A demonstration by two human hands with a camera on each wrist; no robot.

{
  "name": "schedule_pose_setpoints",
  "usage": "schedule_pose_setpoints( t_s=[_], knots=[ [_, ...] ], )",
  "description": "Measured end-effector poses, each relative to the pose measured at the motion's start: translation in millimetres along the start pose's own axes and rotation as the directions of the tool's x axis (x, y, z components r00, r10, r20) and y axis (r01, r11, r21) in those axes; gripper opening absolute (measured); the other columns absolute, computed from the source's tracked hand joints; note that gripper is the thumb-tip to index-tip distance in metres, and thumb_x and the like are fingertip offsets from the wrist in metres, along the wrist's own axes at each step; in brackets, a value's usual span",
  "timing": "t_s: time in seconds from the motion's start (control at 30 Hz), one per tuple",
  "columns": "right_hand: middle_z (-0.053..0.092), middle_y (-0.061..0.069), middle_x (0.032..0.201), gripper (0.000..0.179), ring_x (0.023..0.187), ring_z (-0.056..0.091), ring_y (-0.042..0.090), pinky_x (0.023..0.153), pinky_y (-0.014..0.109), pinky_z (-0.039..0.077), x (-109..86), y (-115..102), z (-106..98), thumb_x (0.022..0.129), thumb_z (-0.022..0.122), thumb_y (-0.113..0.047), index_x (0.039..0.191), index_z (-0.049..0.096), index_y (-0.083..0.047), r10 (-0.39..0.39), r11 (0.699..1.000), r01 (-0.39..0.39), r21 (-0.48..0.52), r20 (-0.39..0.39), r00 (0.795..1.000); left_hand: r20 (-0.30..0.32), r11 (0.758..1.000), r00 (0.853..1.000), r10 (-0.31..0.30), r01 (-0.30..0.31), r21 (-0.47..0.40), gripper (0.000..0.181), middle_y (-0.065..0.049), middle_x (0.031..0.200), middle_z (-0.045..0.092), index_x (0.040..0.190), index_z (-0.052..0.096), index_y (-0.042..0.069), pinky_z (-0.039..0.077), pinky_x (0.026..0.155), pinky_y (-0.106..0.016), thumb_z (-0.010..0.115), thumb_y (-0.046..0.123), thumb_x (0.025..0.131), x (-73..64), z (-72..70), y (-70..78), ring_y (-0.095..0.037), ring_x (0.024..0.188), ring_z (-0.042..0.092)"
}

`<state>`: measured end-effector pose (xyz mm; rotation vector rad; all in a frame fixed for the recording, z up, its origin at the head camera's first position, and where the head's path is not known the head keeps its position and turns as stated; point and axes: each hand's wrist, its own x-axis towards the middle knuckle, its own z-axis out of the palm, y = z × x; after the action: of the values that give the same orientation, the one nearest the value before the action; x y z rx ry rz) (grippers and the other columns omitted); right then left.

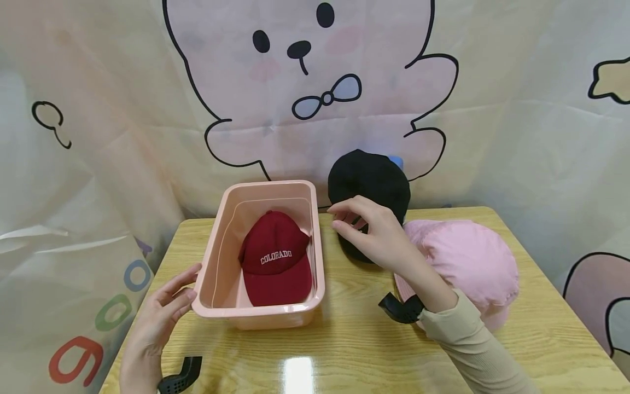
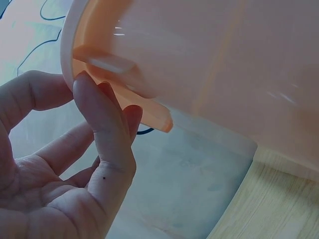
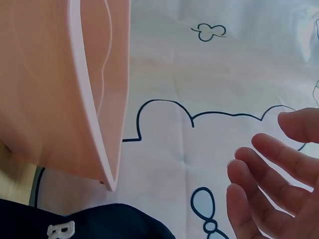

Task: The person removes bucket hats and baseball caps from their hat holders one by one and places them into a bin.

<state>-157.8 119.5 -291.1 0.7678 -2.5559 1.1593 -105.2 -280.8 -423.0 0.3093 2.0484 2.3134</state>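
My left hand (image 1: 159, 314) pinches the left rim of a pink plastic bin (image 1: 261, 313); in the left wrist view, thumb and fingertips meet at the bin's edge (image 2: 67, 50). Inside the bin lies a maroon baseball cap (image 1: 274, 235) lettered COLORADO, brim toward me. To the bin's right, my right hand (image 1: 379, 232) hovers in front of a black cap (image 1: 366, 175), its fingers spread and loosely bent, holding nothing. That cap leans up at the table's back edge, and a white letter patch (image 3: 61, 230) shows on it. A pink cap (image 1: 472, 260) sits under and beyond my right forearm.
Everything stands on a wood-grain table (image 1: 354, 345). A cartoon-printed cloth (image 1: 512, 137) hangs close behind its back edge and down the left side. Something small and blue (image 1: 396, 161) peeks out behind the black cap.
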Motion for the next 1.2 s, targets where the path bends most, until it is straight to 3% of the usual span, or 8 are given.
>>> schedule_pose_setpoints(
  t_s=[0.33,0.6,0.9,1.0,1.2],
  knots=[
    [0.064,-0.007,0.098,0.020,0.090,0.057,0.004,0.076,0.030,0.053,-19.1,0,-9,0.091,0.066,-0.019,0.111,0.068,-0.019,0.007,0.999,-0.008,-0.035,-0.024,1.000,0.004,1.000,1.000,0.020,-0.019,-0.024,0.048,0.006,0.116,0.062,0.137,0.054,0.011,0.056,0.080,-0.019,0.043,-0.010,0.095,-1.6,-0.5,0.0,-0.005,0.096,0.065],
    [0.065,-0.005,0.102,0.023,0.091,0.054,0.005,0.079,0.022,0.048,-31.8,3,-16,0.089,0.067,-0.013,0.112,0.067,-0.017,-0.028,0.998,0.025,-0.051,-0.065,0.997,0.001,0.999,1.000,0.023,-0.023,-0.028,0.048,0.006,0.116,0.062,0.136,0.055,0.011,0.056,0.080,-0.019,0.043,-0.011,0.095,-0.7,0.0,-1.3,-0.005,0.096,0.065],
    [0.062,-0.007,0.099,0.029,0.091,0.054,0.008,0.070,0.013,0.041,-46.1,10,-24,0.085,0.071,-0.007,0.112,0.067,-0.015,-0.107,0.980,0.078,-0.181,-0.156,0.982,0.000,1.000,1.000,0.019,-0.019,-0.015,0.048,0.006,0.115,0.061,0.137,0.054,0.011,0.056,0.080,-0.019,0.043,-0.010,0.095,1.0,-0.6,-0.9,-0.004,0.095,0.065],
    [0.063,-0.007,0.100,0.031,0.091,0.054,0.006,0.077,0.012,0.040,-52.3,13,-28,0.083,0.072,-0.003,0.112,0.067,-0.014,-0.133,0.972,0.094,-0.216,-0.176,0.975,0.004,1.000,1.000,0.021,-0.021,-0.021,0.048,0.006,0.116,0.061,0.137,0.055,0.012,0.056,0.080,-0.019,0.043,-0.010,0.096,1.1,-0.7,-1.1,-0.004,0.095,0.065],
    [0.064,-0.006,0.102,0.037,0.092,0.054,0.005,0.080,0.011,0.040,-68.8,19,-37,0.079,0.073,0.000,0.112,0.068,-0.014,-0.169,0.955,0.112,-0.276,-0.194,0.966,0.024,0.999,0.999,0.038,-0.037,-0.037,0.049,0.006,0.119,0.062,0.137,0.054,0.010,0.056,0.080,-0.019,0.042,-0.011,0.095,0.6,-0.2,-1.7,-0.005,0.097,0.065]
  ],
)
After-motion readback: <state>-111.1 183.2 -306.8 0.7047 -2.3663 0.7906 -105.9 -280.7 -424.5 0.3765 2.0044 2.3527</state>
